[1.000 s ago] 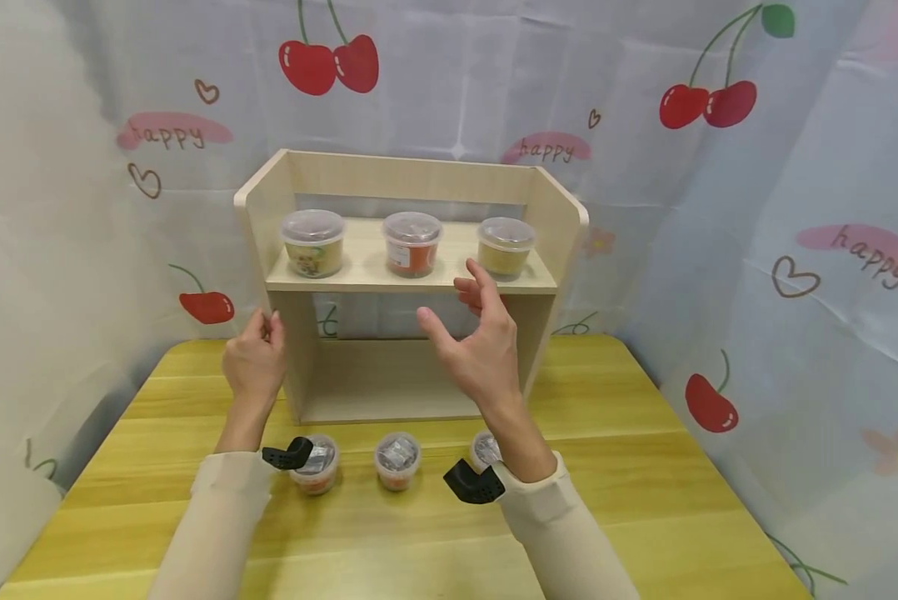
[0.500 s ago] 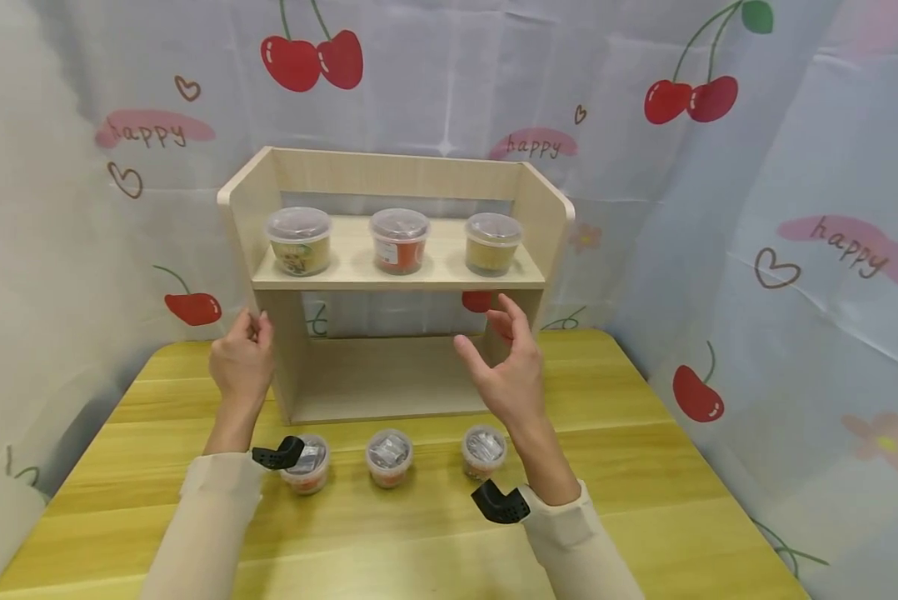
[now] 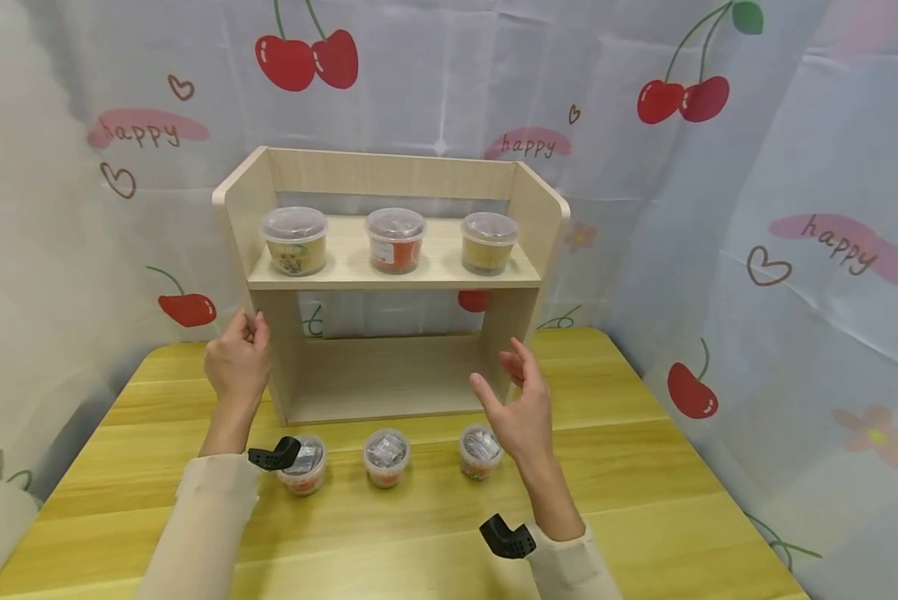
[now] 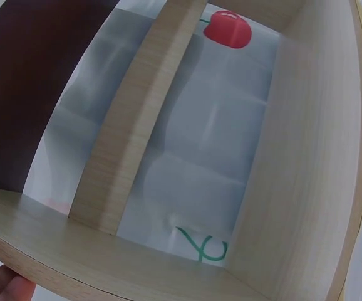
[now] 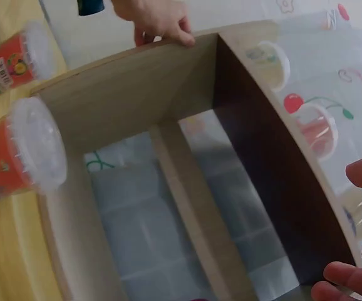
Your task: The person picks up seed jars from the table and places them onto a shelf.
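A pale wooden two-tier shelf (image 3: 389,285) stands on the table. My left hand (image 3: 237,362) holds the front edge of its left side panel, fingers curled; in the right wrist view this hand (image 5: 159,19) sits on the panel's edge. My right hand (image 3: 522,408) is raised before the right side of the lower tier, thumb and fingers spread, holding nothing. On the upper tier are three lidded plastic tubs: a yellow-labelled tub (image 3: 295,242) at left, an orange-labelled tub (image 3: 395,241) in the middle, a yellow tub (image 3: 488,243) at right.
In front of the shelf, three smaller lidded cups stand on the yellow wood-grain table (image 3: 389,542): a left cup (image 3: 304,467), a middle cup (image 3: 386,457) and a right cup (image 3: 481,452). A cherry-patterned curtain (image 3: 419,100) hangs behind and beside the table.
My right hand has moved down and to the right, away from the yellow tub on the upper tier. My left hand stays at the side panel. The view has shifted slightly.
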Motion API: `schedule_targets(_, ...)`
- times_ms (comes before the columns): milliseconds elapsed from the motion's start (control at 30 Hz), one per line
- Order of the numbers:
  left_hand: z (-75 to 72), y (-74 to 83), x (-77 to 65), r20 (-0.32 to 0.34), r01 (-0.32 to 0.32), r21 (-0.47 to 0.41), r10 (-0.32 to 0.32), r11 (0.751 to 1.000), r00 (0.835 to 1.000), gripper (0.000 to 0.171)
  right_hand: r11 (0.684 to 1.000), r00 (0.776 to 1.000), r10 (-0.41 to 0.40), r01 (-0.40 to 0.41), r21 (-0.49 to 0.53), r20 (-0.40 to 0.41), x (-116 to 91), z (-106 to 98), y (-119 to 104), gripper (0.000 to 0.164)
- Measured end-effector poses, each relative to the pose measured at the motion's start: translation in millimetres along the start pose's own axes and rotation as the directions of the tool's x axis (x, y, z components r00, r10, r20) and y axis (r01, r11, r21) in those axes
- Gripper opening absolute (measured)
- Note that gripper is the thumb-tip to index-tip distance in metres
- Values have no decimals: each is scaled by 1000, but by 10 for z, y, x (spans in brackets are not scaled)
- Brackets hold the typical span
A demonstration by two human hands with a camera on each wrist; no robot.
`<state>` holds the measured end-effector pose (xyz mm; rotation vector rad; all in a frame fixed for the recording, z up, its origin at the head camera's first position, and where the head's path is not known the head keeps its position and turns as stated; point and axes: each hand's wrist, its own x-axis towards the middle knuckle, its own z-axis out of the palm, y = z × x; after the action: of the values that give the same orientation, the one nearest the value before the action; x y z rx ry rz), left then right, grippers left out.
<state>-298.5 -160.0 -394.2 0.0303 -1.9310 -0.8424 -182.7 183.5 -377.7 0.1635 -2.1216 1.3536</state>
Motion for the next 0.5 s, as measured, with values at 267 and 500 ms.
schedule_targets(267,7,51,-9,-28,-3,12,4,1000,1000,31,998,998,62,-62,-28,8,-142,-35,180,73)
schedule_targets(500,-15,69,-9,-25,1,8,-1,1000,1000,31,992,993,116,-115,-56,23,-279,-40,336,78)
